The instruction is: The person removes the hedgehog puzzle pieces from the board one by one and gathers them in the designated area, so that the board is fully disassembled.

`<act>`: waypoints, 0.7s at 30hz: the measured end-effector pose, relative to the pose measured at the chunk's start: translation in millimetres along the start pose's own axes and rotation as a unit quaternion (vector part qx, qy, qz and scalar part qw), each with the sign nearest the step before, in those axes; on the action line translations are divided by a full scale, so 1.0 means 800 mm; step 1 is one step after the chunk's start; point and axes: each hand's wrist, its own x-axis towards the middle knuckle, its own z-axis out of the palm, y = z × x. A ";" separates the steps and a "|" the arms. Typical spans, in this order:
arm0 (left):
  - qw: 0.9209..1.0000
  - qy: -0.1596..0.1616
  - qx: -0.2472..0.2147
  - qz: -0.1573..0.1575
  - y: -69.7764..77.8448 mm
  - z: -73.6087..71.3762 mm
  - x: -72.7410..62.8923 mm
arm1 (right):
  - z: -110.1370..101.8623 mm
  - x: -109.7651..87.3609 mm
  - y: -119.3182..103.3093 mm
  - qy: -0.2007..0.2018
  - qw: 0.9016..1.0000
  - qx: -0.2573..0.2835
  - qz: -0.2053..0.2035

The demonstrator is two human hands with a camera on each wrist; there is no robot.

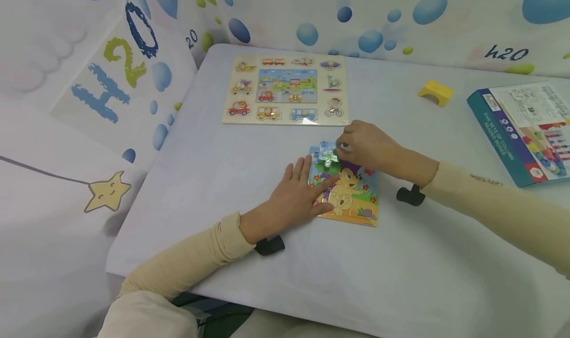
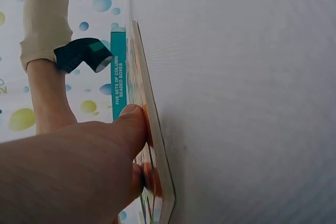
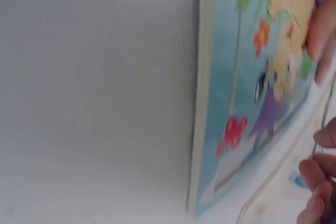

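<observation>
A jigsaw puzzle board (image 1: 368, 210) with a cartoon hedgehog picture lies on the white table. My left hand (image 1: 294, 197) rests across its left side with the fingers extended, and the thumb and index finger lie on the picture. In the left wrist view, the left thumb (image 2: 134, 124) presses on the board's face. My right hand (image 1: 367, 147) is over the top edge, its fingers bent, pinching a shiny blue-and-green puzzle piece (image 1: 328, 158) at the upper left corner. Part of the hedgehog's head is behind that hand. In the right wrist view, the right fingertips (image 3: 315, 182) are close together.
Behind the jigsaw lies a wooden vehicle puzzle board (image 1: 285, 120). A yellow arch block (image 1: 436, 93) sits at the back right, near a teal-edged box (image 1: 496, 135) of beaded columns. Curtains with printed bubbles (image 1: 307, 33) border the table at the back and left.
</observation>
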 end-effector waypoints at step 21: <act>1.000 0.018 0.015 -0.010 0.002 0.003 0.000 | -0.007 -0.114 0.110 -0.019 0.991 0.071 0.109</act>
